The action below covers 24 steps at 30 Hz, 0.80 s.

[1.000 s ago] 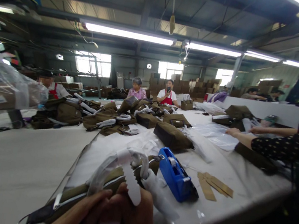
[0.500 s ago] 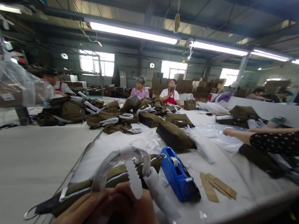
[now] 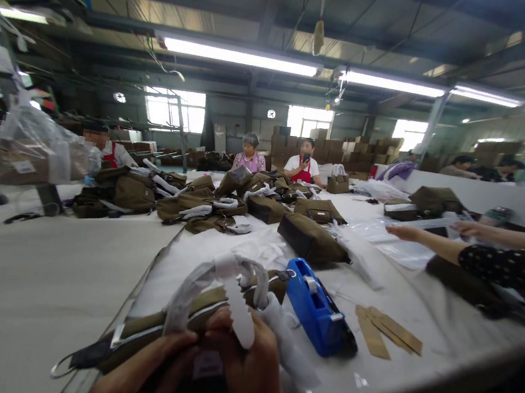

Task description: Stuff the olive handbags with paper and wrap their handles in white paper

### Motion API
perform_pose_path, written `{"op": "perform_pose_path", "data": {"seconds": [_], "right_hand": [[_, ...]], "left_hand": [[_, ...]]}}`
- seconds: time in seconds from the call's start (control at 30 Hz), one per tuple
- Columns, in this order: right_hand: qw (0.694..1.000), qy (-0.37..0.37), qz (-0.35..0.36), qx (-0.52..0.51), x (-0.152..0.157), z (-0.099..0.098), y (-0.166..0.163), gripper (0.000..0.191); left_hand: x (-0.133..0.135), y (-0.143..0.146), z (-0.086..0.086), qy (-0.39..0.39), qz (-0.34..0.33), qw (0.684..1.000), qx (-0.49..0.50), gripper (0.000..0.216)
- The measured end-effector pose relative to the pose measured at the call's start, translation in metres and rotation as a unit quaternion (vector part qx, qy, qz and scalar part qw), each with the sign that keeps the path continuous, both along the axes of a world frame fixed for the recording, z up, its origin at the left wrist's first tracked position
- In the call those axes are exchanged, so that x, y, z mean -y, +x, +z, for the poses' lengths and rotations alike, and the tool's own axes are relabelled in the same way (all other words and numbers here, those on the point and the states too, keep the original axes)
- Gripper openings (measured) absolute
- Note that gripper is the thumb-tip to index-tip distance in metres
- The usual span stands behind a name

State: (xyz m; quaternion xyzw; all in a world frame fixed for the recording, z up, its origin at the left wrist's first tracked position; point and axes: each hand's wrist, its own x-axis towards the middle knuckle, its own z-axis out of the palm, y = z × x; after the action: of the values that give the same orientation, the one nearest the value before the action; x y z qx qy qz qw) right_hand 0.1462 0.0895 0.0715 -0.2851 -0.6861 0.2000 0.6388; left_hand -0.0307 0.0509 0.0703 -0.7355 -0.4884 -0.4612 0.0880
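Note:
An olive-green handbag (image 3: 141,336) with a zipped top lies in front of me, its handle (image 3: 189,292) wrapped in white padding. From the handle hangs a white strip (image 3: 238,311) with a notched edge, its rounded end lying over my right hand (image 3: 256,375). My left hand (image 3: 143,372) is closed in a pinch at the near side of the bag, below the handle. The right hand is closed too, fingers bent by the strip. A white label (image 3: 207,364) shows between both hands; what the fingertips grip is hidden.
Right of the bag stand a blue tape dispenser (image 3: 318,311) and several brown card tags (image 3: 385,333). More olive bags (image 3: 313,239) lie piled across the table (image 3: 32,291). At right, a co-worker's hands (image 3: 408,232) handle clear plastic. Other people sit beyond the pile.
My hands have moved slightly apart, and the white label now shows between them. The co-worker's second hand has come into sight over the plastic at right.

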Motion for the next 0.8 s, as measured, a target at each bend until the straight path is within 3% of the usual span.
{"op": "perform_pose_path", "data": {"seconds": [0.13, 0.23, 0.43, 0.57, 0.8], "right_hand": [[0.984, 0.127, -0.105, 0.06, -0.002, -0.003, 0.001, 0.016], [0.965, 0.187, -0.142, 0.113, -0.003, -0.003, 0.004, 0.027], [0.968, 0.175, -0.121, 0.136, -0.003, 0.004, 0.005, 0.021], [0.968, 0.176, -0.122, 0.13, -0.004, 0.007, 0.006, 0.012], [0.957, 0.218, -0.114, 0.152, 0.007, 0.013, 0.012, 0.028]], "left_hand": [[0.002, 0.005, -0.006, -0.012, 0.005, 1.0, 0.022, 0.024], [0.002, 0.007, -0.006, 0.01, 0.0, 1.0, -0.014, 0.025], [-0.002, 0.007, -0.005, 0.054, 0.024, 0.995, -0.083, 0.025], [-0.001, 0.008, -0.003, 0.039, 0.019, 0.997, -0.064, 0.02], [-0.002, 0.01, 0.006, 0.017, 0.043, 0.998, -0.049, 0.024]]}}
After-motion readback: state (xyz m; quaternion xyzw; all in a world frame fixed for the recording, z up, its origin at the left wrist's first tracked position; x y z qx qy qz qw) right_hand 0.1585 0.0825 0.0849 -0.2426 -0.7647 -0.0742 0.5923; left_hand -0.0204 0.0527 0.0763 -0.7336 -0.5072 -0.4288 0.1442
